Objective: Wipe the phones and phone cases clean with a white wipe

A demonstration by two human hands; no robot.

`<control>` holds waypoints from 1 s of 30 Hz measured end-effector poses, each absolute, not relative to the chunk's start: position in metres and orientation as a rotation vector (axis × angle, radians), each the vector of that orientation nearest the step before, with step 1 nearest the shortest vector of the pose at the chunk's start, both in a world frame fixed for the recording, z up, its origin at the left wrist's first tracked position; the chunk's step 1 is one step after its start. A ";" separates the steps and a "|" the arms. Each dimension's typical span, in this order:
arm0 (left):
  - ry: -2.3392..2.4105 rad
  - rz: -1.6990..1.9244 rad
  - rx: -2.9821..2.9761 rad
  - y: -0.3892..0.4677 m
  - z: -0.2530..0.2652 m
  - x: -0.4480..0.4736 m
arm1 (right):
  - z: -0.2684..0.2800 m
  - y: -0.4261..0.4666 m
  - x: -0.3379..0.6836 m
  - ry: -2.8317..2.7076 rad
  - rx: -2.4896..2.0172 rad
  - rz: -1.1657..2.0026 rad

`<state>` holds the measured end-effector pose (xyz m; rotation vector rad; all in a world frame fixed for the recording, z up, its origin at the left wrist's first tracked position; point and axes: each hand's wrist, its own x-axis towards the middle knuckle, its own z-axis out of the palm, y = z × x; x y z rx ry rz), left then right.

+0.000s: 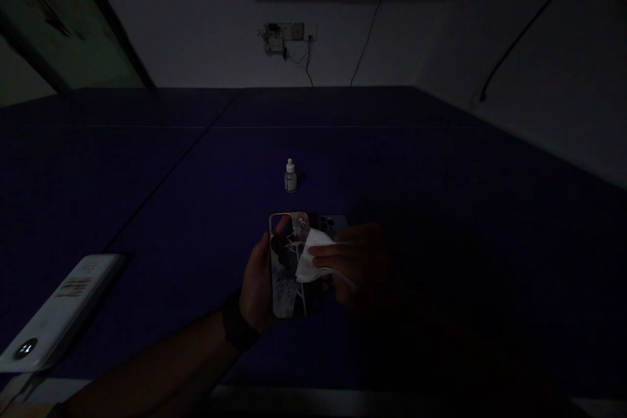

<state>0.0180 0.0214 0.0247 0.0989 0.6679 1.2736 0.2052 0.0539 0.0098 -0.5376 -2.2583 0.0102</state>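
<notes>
Has a wide, dark blue surface [171,222] below and ahead. Clamps the left grip [255,287] on the left side of a patterned phone case [283,290], at the near part of the surface. Points the case's long way nearly straight ahead, just right of the left grip, so nearer to it than to the right grip [337,261]. Has a second phone [332,222] just right of the case, half hidden. Pinches a folded white cloth [307,255] in the right grip, touching the case's right part.
</notes>
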 end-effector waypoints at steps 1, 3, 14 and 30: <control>0.665 1.263 0.084 0.021 0.024 0.018 | 0.010 0.052 0.203 -2.252 -0.517 0.010; 0.657 1.238 0.038 0.021 0.021 0.016 | 0.010 0.046 0.196 -2.321 -0.464 0.019; 0.564 1.218 0.044 0.021 0.006 0.013 | 0.005 0.041 0.186 -2.405 -0.441 0.130; 0.686 1.275 0.143 0.021 0.023 0.018 | 0.007 0.049 0.196 -2.129 -0.558 0.053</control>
